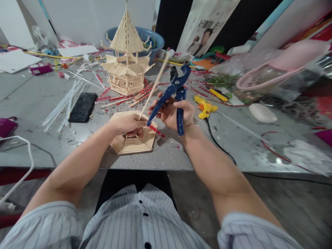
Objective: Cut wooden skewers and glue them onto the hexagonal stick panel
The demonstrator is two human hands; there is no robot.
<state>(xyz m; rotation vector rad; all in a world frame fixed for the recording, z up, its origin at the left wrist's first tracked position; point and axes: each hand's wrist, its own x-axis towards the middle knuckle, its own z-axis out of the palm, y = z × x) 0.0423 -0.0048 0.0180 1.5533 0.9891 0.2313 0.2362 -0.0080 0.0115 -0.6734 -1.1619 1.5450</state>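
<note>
Standing at 12 o'clock behind the hands is a stick pagoda [126,58], with a phone [83,107] at 10 and a glue gun [206,108] at 2. The left hand [129,125], over a hexagonal frame [133,143], pinches a long stick [155,84] slanting upward. The right hand [176,116] grips blue cutters [172,90], handles spread.

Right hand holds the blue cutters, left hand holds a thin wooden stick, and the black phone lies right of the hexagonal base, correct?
No. The head view shows the black phone left of the hexagonal base. The right hand does hold the blue cutters, the left hand the thin wooden stick.
</note>
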